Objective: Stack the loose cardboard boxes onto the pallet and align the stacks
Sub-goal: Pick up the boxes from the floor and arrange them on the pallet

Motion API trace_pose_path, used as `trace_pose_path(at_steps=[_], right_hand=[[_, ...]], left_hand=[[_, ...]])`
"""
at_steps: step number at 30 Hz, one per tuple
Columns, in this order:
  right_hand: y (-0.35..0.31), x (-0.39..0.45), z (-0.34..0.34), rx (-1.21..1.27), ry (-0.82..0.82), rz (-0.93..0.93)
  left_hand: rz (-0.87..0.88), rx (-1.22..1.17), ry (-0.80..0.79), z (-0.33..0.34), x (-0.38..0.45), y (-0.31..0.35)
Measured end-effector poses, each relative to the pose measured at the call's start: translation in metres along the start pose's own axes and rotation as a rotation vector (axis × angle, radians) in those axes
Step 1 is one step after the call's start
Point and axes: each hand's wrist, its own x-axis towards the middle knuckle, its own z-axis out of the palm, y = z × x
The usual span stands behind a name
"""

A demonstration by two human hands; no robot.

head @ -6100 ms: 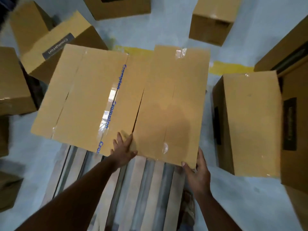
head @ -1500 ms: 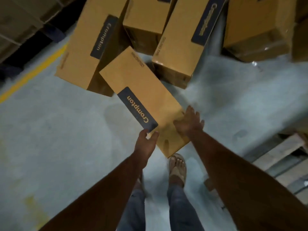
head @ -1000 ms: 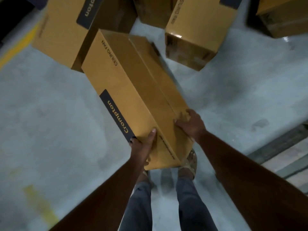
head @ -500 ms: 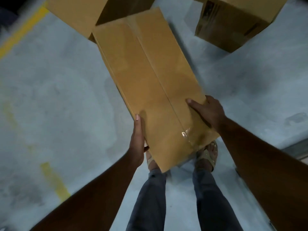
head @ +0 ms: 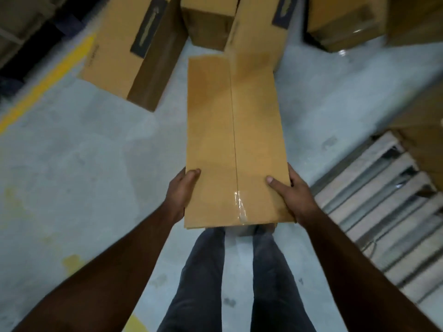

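I hold a long brown cardboard box (head: 233, 140) in front of me, above the floor, its taped seam facing up and its length pointing away from me. My left hand (head: 183, 192) grips its near left edge, thumb on top. My right hand (head: 291, 194) grips the near right edge, thumb laid on the top face. The wooden pallet (head: 383, 200) lies at the right, its pale slats bare where visible. A box corner (head: 422, 137) sits on the pallet's far part.
Several loose boxes lie on the grey floor ahead: one with a dark label at the upper left (head: 134, 49), one behind the held box (head: 259, 27), another at the upper right (head: 342, 22). A yellow floor line (head: 48, 80) runs at the left. My legs stand below the box.
I took the box off the floor, turned its taped side up and raised it level, lengthwise ahead of me. The view swung right and the pallet came into sight.
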Motion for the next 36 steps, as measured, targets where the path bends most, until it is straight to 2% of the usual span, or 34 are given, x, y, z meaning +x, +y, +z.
trace_pose_path(at_steps=[3,6,10,14,18,22,30,36], right_hand=[[0.011,-0.055,-0.035,0.104,0.13,-0.006],[0.042,-0.1,-0.085,0.186,0.25,0.013],[0.111,-0.128,-0.166,0.266,0.375,0.054],[0.206,-0.122,-0.252,0.343,0.413,0.101],[0.292,-0.105,-0.313,0.411,0.471,0.106],[0.36,-0.075,-0.352,0.456,0.532,0.115],[0.413,-0.022,-0.361,0.515,0.555,0.169],[0.415,0.002,-0.347,0.542,0.557,0.166]], left_hand=[[0.149,0.153,-0.063,0.034,-0.031,0.014],[0.223,0.269,-0.218,0.089,-0.055,0.013],[0.219,0.423,-0.498,0.181,-0.069,-0.008],[0.207,0.519,-0.652,0.299,-0.059,-0.062],[0.193,0.629,-0.708,0.402,-0.048,-0.118],[0.126,0.719,-0.752,0.465,-0.03,-0.159],[0.119,0.908,-0.746,0.507,0.013,-0.19],[0.129,0.904,-0.607,0.508,0.041,-0.19]])
